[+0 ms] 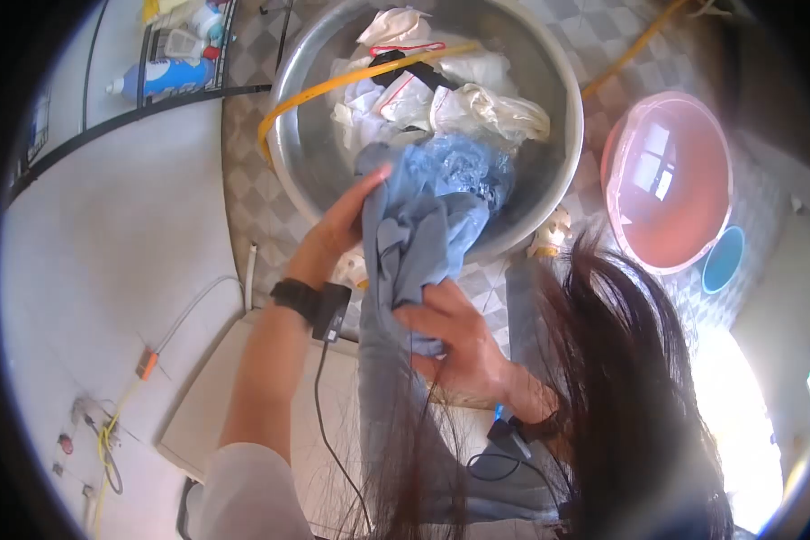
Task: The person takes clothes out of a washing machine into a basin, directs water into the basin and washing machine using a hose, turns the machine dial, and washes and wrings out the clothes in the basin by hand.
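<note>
A wet blue-grey garment (414,234) is bunched between my two hands, its far end trailing into the large metal basin (562,162). My left hand (355,211) grips the garment's left side at the basin's near rim. Closer to my body, my right hand (463,337) has its fingers wrapped round the lower folds. White clothes (477,112) and a black piece (391,67) lie in the basin beyond the garment. Blue, bubbly-looking material (468,166) sits right beside the garment; I cannot make out whether it is cloth or water.
A yellow hose (333,83) hangs over the basin's left rim. To the right stand a pink basin (679,198) and a small blue tub (724,259). A shelf at upper left holds a blue bottle (171,78). Dark hair (612,360) covers part of the lower view.
</note>
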A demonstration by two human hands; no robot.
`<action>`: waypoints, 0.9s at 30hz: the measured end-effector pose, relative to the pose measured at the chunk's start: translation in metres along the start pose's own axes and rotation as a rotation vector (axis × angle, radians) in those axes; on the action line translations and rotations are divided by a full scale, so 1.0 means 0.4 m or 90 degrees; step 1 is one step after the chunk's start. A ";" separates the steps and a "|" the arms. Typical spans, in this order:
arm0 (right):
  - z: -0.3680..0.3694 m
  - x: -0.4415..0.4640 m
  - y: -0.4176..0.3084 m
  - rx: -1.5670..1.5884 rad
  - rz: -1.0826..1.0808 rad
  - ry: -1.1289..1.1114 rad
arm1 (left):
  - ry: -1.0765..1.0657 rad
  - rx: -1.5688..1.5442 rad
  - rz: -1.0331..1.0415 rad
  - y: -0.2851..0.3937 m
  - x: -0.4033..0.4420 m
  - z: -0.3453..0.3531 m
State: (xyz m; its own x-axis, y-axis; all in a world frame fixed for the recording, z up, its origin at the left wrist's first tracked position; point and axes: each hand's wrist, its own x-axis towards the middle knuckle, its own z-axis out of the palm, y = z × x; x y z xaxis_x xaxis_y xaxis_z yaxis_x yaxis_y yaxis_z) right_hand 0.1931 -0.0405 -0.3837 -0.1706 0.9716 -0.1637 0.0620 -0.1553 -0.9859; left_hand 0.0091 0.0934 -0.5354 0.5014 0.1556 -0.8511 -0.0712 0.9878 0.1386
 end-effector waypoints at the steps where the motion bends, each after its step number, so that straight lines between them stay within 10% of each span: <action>1: -0.003 -0.012 -0.014 0.002 -0.002 0.007 | 0.072 0.108 -0.025 0.018 -0.005 -0.001; 7: -0.020 -0.115 0.043 0.001 -0.092 -0.107 | 0.210 0.240 0.191 0.024 -0.191 0.165; 15: -0.104 -0.141 0.249 -0.476 0.164 -0.067 | 0.247 0.266 0.335 -0.089 -0.364 0.134; 18: -0.169 -0.045 0.306 -0.291 0.122 0.098 | 0.276 0.363 0.342 -0.088 -0.424 0.164; 27: -0.220 0.216 0.136 -0.021 0.008 -0.010 | -0.161 0.631 0.719 0.046 -0.608 0.355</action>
State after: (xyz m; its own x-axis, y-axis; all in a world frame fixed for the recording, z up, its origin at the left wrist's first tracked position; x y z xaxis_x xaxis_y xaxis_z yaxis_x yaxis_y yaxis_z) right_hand 0.2684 0.0507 -0.4487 -0.1854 0.9666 -0.1770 0.0961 -0.1614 -0.9822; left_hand 0.0084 0.0725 -0.2541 0.7190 0.6947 0.0212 0.0314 -0.0629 0.9975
